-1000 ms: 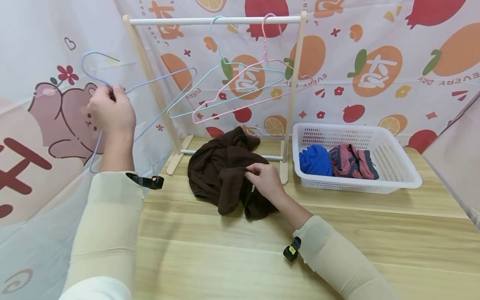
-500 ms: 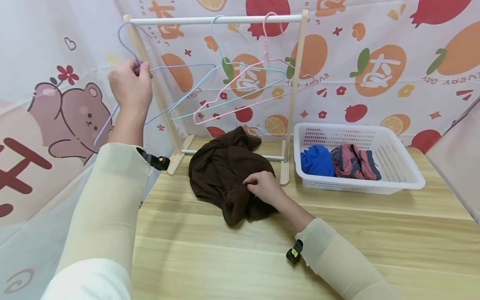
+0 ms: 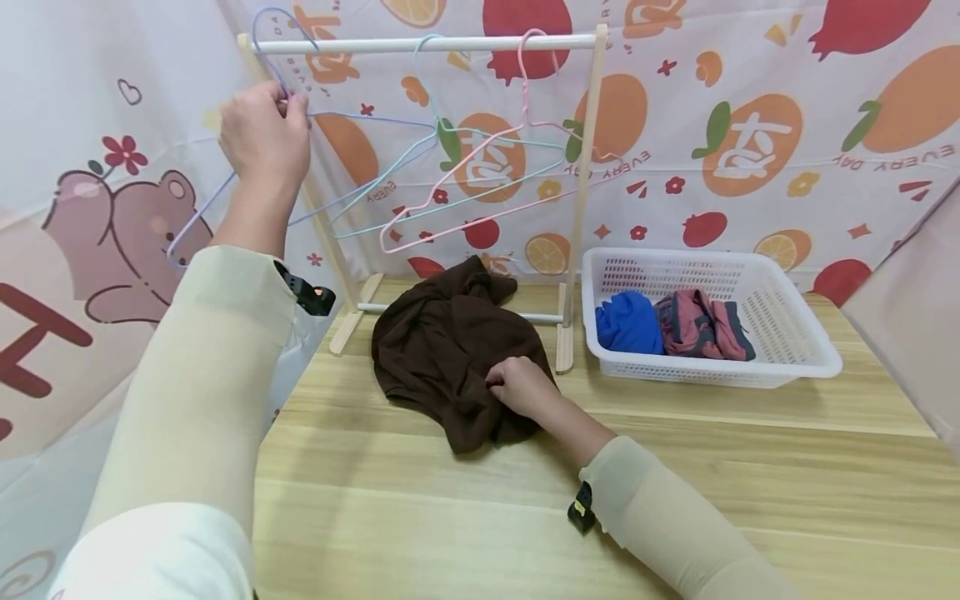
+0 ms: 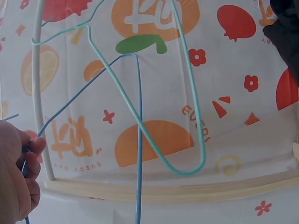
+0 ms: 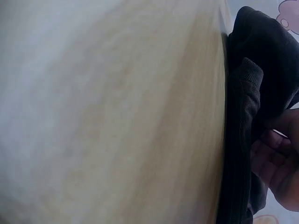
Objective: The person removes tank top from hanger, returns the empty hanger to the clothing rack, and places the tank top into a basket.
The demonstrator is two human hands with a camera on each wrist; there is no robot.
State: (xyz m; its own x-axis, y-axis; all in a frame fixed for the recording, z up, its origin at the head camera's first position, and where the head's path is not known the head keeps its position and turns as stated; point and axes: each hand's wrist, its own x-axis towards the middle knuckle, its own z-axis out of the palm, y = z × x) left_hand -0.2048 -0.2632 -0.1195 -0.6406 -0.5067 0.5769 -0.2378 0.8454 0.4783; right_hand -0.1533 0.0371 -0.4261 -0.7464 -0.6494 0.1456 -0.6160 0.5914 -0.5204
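Note:
My left hand (image 3: 264,133) is raised at the left end of the rack and grips a blue clothes hanger (image 4: 139,140) just below its hook. The hook (image 3: 258,17) arches above the rail and overlaps it in the head view. In the left wrist view the hanger's arm crosses a mint hanger (image 4: 124,98). A crumpled brown garment (image 3: 442,350) lies on the table at the rack's foot. A ribbed cuff (image 5: 252,72) on it shows in the right wrist view. My right hand (image 3: 525,387) pinches its cloth with curled fingers, the fingertips partly hidden.
A wooden rack with a white rail (image 3: 360,46) stands at the back of the table (image 3: 420,517). A pink hanger (image 3: 525,100) hangs beside the mint one. At the right, a white basket (image 3: 795,358) holds a blue cloth (image 3: 628,323) and a reddish-grey garment (image 3: 697,325).
My left hand has moved right and up with the blue hanger, bringing its hook to the rail. My right hand has lowered a little, and the lifted fold of brown cloth has sunk.

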